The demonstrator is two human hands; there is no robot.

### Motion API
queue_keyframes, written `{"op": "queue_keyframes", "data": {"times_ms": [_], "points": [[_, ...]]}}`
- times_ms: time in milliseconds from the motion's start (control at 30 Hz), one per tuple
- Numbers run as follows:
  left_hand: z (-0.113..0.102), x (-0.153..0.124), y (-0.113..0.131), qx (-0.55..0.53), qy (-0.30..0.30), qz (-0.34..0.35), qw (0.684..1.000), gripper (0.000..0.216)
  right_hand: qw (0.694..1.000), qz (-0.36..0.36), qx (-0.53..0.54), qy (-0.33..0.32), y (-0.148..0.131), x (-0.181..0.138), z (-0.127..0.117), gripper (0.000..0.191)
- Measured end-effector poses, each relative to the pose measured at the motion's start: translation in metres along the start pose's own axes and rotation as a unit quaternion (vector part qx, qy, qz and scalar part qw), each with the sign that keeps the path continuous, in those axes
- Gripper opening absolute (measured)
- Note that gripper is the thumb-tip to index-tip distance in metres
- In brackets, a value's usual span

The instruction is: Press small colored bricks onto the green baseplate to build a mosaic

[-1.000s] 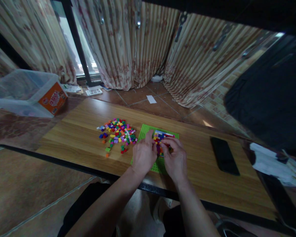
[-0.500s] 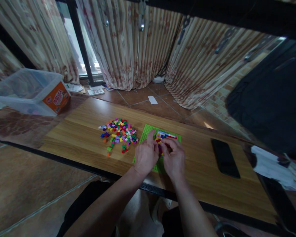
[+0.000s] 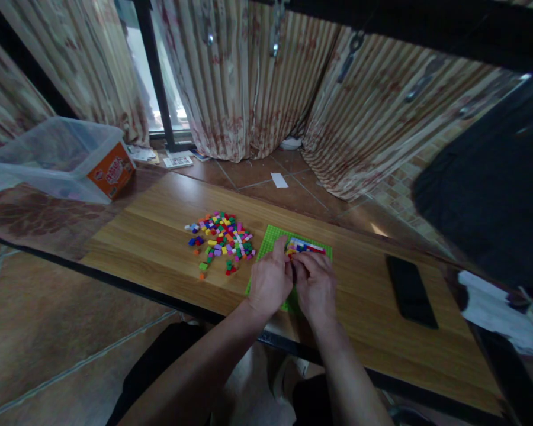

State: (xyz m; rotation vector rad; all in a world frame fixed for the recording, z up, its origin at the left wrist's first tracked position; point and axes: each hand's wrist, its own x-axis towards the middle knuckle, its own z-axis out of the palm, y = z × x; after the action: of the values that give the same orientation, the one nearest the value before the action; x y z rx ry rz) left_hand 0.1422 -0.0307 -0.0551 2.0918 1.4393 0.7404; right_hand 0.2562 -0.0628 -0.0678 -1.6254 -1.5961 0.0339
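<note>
A green studded baseplate (image 3: 270,236) lies on the wooden table, and rows of coloured toy bricks (image 3: 308,245) are fixed on its upper right part. Over the plate's left half is my left hand (image 3: 270,281), its index finger pointing away from me and the other fingers curled. My right hand (image 3: 316,287) is closed over the right half, with its fingertips pinched together beside the left thumb. Whatever sits between the fingertips is hidden. Left of the plate spreads a loose pile of small toy bricks (image 3: 226,236) in many colours.
A dark phone (image 3: 411,291) lies on the table (image 3: 359,307) at the right. Beyond the table's left end stands a clear plastic bin (image 3: 66,160) with an orange label. White papers (image 3: 493,307) are at the far right. Striped curtains (image 3: 231,89) hang behind.
The view has shifted slightly, so the table and its things appear a little farther right. Both hands stay together over the baseplate, fingertips closer to the brick rows.
</note>
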Motion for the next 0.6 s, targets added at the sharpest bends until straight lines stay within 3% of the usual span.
{"op": "queue_keyframes", "data": {"times_ms": [300, 600], "points": [[-0.0052, -0.0020, -0.0012, -0.020, -0.012, 0.018, 1.000, 0.055, 0.994, 0.064, 0.084, 0.006, -0.0002, 0.0010, -0.0005, 0.020], [0.0023, -0.0048, -0.0040, -0.093, 0.011, -0.003, 0.996, 0.062, 0.997, 0.048, 0.059, -0.016, 0.0021, 0.0013, -0.0048, 0.021]]}}
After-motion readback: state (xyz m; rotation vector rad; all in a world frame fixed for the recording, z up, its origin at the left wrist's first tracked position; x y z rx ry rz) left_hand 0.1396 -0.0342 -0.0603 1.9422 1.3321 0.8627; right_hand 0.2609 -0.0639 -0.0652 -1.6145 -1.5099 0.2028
